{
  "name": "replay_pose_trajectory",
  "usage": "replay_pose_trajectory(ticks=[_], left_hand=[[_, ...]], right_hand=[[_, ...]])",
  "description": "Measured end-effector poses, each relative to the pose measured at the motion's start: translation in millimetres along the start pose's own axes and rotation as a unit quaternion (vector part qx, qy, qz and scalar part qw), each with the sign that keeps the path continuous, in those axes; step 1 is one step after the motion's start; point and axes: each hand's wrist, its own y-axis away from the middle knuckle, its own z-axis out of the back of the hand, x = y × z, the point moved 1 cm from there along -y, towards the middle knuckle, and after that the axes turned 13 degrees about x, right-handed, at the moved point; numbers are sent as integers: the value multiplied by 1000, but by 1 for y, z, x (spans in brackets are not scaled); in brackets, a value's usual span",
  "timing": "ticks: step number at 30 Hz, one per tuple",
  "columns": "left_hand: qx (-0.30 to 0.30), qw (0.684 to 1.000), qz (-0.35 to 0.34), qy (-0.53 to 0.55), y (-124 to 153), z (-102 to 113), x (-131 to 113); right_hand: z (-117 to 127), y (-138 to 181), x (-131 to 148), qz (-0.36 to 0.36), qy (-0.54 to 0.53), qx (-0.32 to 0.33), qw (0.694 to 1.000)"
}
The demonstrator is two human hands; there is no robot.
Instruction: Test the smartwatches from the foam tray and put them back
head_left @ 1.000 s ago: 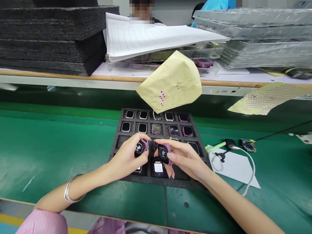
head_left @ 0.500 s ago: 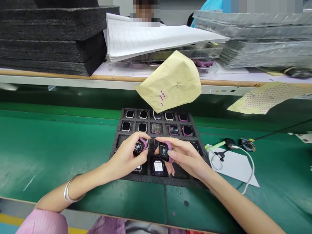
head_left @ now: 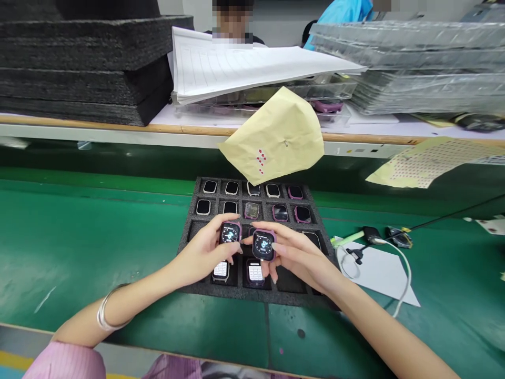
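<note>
Between the thumb and fingers of my left hand [head_left: 209, 243] is a purple smartwatch case [head_left: 229, 232], its lit dial facing me. My right hand [head_left: 302, 253] grips a second purple smartwatch case [head_left: 263, 245], also with a lit dial. Both are held side by side, a small gap apart, over a black foam tray [head_left: 221, 288]. Strapless watches fill many of the tray's compartments. In its front row, a silver watch [head_left: 220, 270] and a dark purple watch [head_left: 256, 272] show white grid screens. My hands hide part of the middle row.
Right of the tray lie a white sheet [head_left: 389, 273], a white cable [head_left: 406, 287] and a small black device [head_left: 371, 234]. Above, a shelf carries black foam trays [head_left: 79, 47], papers [head_left: 252, 66] and clear plastic trays [head_left: 418, 68]. A yellow paper [head_left: 282, 137] hangs from its edge. A person sits beyond.
Both watches have been turned so their screens face me more squarely. My left fingers have shifted, uncovering more of the silver watch in the front row.
</note>
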Motion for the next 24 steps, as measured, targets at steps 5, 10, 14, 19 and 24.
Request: replay_pose_trajectory(ticks=[5,10,14,19,24], left_hand=[[1,989,45,139,-4,4,0],[-13,994,46,99,-5,3,1],[11,996,38,83,-5,2,2],[26,996,33,73,-4,2,3],[30,997,23,64,-4,1,4]], right_hand=[[8,0,-4,-18,44,-46,998],[12,3,-9,-17,74,-84,994],[11,3,-11,-1,72,-78,994],[10,2,-12,7,76,-68,995],[10,3,-13,6,96,-68,993]])
